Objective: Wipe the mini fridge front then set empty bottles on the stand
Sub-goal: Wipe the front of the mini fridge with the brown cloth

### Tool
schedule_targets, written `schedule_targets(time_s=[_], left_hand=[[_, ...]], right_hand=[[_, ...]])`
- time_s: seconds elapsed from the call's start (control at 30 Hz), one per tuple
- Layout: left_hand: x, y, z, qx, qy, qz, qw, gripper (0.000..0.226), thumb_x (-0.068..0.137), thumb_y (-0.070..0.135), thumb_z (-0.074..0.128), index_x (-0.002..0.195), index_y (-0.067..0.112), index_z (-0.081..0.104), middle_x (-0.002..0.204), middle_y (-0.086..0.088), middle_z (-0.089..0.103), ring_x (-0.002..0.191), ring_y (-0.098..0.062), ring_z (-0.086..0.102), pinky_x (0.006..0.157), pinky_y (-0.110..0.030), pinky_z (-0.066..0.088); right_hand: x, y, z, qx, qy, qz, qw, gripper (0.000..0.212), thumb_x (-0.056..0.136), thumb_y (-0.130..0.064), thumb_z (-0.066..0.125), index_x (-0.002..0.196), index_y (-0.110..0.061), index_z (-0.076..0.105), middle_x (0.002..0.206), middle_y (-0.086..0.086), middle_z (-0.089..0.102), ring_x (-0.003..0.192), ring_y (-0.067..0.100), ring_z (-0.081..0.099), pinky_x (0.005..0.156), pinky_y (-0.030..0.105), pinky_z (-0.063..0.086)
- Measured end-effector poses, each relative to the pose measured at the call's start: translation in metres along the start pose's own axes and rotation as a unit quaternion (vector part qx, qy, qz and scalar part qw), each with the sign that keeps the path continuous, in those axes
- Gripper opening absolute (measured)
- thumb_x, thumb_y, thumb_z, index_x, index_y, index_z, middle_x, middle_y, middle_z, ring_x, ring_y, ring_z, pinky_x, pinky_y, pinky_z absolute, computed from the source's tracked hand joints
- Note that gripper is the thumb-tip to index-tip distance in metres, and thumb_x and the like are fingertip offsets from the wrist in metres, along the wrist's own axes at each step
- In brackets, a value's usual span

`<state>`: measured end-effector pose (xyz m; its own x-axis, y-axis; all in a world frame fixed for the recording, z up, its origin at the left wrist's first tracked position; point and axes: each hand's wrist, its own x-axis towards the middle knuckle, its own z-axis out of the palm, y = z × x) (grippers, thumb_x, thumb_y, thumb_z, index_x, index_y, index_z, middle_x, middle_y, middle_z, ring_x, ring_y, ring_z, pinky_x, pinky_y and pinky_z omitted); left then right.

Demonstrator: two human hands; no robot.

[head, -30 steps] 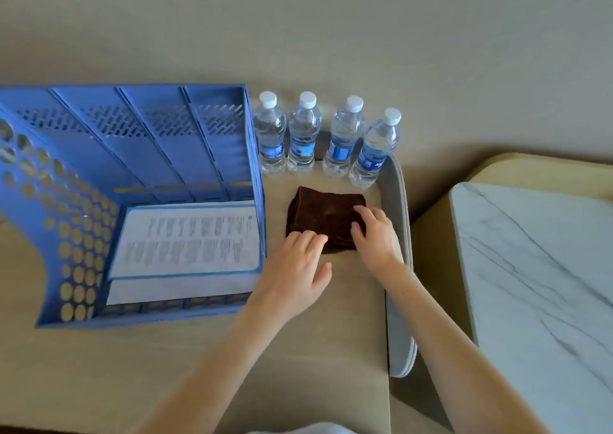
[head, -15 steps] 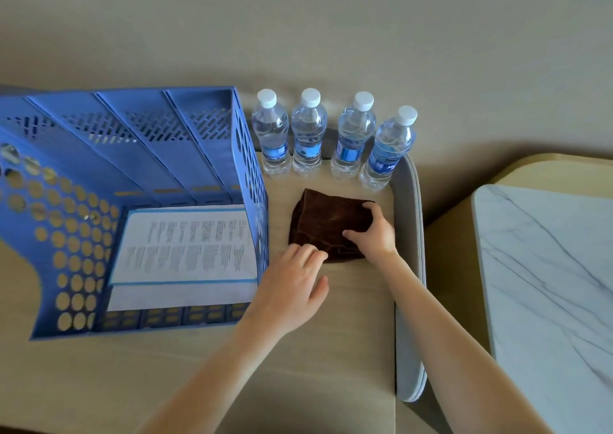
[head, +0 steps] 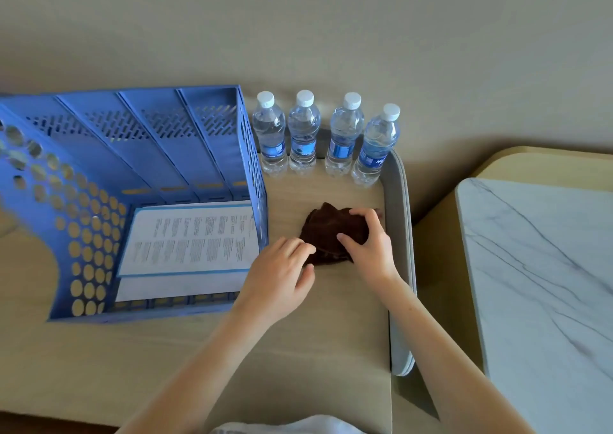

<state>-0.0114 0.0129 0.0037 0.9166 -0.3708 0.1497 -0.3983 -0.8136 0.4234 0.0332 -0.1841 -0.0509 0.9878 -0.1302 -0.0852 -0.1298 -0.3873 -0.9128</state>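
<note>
A dark brown cloth lies bunched on the beige tabletop. My right hand grips it from the right, fingers and thumb curled round its folds. Just left of the cloth my left hand rests on the table with its fingertips touching the cloth's near left edge. Several clear water bottles with white caps and blue labels stand in a row by the wall, behind the cloth. No mini fridge is in view.
A blue plastic file organiser stands at the left with printed sheets in it. A grey tray leans against the table's right edge. At the right is a white marble-patterned top.
My right hand has closed round the cloth and bunched it up toward the right. The left hand has stayed at the cloth's near left edge. The camera has shifted slightly.
</note>
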Motion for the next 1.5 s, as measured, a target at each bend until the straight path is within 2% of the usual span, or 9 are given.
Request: schedule_targets(time_s=[0.1, 0.2, 0.33, 0.57, 0.87, 1.07, 1.27, 1.4, 1.5], left_hand=[[-0.010, 0.008, -0.010, 0.000, 0.025, 0.008, 1.000, 0.017, 0.086, 0.011, 0.068, 0.104, 0.009, 0.068, 0.098, -0.001, 0.066, 0.088, -0.024, 0.060, 0.070, -0.033, 0.050], [-0.022, 0.018, -0.020, -0.005, 0.049, 0.013, 0.999, 0.015, 0.086, 0.008, 0.069, 0.101, 0.009, 0.068, 0.095, -0.001, 0.066, 0.087, -0.024, 0.061, 0.070, -0.032, 0.049], [-0.038, 0.035, -0.031, -0.019, 0.077, 0.021, 0.997, 0.015, 0.087, 0.008, 0.069, 0.102, 0.007, 0.069, 0.096, -0.001, 0.067, 0.090, -0.023, 0.062, 0.072, -0.033, 0.052], [-0.063, 0.066, -0.034, -0.021, 0.096, 0.029, 0.995, 0.016, 0.088, 0.009, 0.069, 0.104, 0.007, 0.068, 0.098, 0.000, 0.068, 0.091, -0.022, 0.063, 0.073, -0.033, 0.053], [-0.107, 0.103, -0.010, -0.009, 0.077, -0.015, 0.997, 0.016, 0.089, 0.011, 0.067, 0.105, 0.008, 0.069, 0.099, 0.002, 0.067, 0.095, -0.020, 0.062, 0.073, -0.023, 0.045], [-0.125, 0.121, -0.009, -0.005, 0.069, -0.030, 0.997, 0.017, 0.093, 0.017, 0.063, 0.107, 0.008, 0.069, 0.102, 0.001, 0.068, 0.097, -0.021, 0.062, 0.068, -0.032, 0.052], [-0.138, 0.126, -0.007, -0.017, 0.032, -0.005, 0.999, 0.026, 0.099, 0.027, 0.054, 0.116, 0.013, 0.066, 0.109, 0.003, 0.064, 0.101, -0.017, 0.059, 0.075, -0.028, 0.049], [-0.156, 0.122, -0.003, 0.000, -0.009, 0.030, 1.000, 0.036, 0.098, 0.036, 0.043, 0.117, 0.014, 0.066, 0.110, 0.004, 0.064, 0.091, -0.015, 0.061, 0.068, -0.021, 0.037], [-0.180, 0.115, -0.002, 0.013, -0.039, 0.073, 0.996, 0.043, 0.097, 0.039, 0.038, 0.116, 0.013, 0.067, 0.108, 0.003, 0.066, 0.091, -0.016, 0.063, 0.072, -0.024, 0.043]], right_hand=[[-0.027, -0.017, -0.016, 0.006, -0.001, -0.042, 0.999, 0.049, 0.086, -0.009, 0.079, 0.121, -0.030, 0.051, 0.109, -0.022, 0.059, 0.099, -0.009, 0.061, 0.075, 0.010, 0.054], [-0.054, -0.031, -0.033, 0.032, 0.011, -0.071, 0.997, 0.054, 0.086, -0.013, 0.080, 0.125, -0.031, 0.047, 0.106, -0.021, 0.062, 0.102, -0.002, 0.064, 0.075, 0.015, 0.058], [-0.090, -0.048, -0.051, 0.123, 0.045, -0.099, 0.986, 0.045, 0.090, -0.025, 0.077, 0.125, -0.032, 0.050, 0.099, -0.021, 0.065, 0.099, 0.005, 0.069, 0.073, 0.020, 0.060], [-0.141, -0.041, -0.065, 0.181, 0.078, -0.077, 0.977, 0.040, 0.090, -0.027, 0.077, 0.123, -0.031, 0.054, 0.095, -0.012, 0.069, 0.095, 0.014, 0.072, 0.072, 0.026, 0.061], [-0.191, -0.010, -0.083, 0.190, 0.050, -0.064, 0.978, 0.037, 0.090, -0.016, 0.076, 0.119, -0.027, 0.055, 0.096, -0.014, 0.068, 0.098, 0.009, 0.071, 0.070, 0.020, 0.059], [-0.213, -0.007, -0.095, 0.180, 0.045, -0.096, 0.978, 0.036, 0.091, -0.012, 0.075, 0.120, -0.019, 0.055, 0.097, -0.017, 0.068, 0.097, 0.008, 0.070, 0.071, 0.019, 0.059], [-0.242, -0.013, -0.102, 0.138, 0.091, -0.109, 0.980, 0.037, 0.091, -0.013, 0.075, 0.115, -0.033, 0.055, 0.096, -0.024, 0.067, 0.096, 0.003, 0.069, 0.071, 0.015, 0.057], [-0.270, -0.007, -0.097, 0.102, 0.137, -0.090, 0.981, 0.038, 0.090, -0.014, 0.076, 0.117, -0.030, 0.054, 0.097, -0.029, 0.065, 0.097, 0.000, 0.067, 0.071, 0.013, 0.056], [-0.301, -0.003, -0.086, 0.088, 0.187, -0.066, 0.976, 0.039, 0.089, -0.013, 0.076, 0.117, -0.029, 0.055, 0.097, -0.030, 0.064, 0.095, 0.001, 0.067, 0.071, 0.015, 0.056]])
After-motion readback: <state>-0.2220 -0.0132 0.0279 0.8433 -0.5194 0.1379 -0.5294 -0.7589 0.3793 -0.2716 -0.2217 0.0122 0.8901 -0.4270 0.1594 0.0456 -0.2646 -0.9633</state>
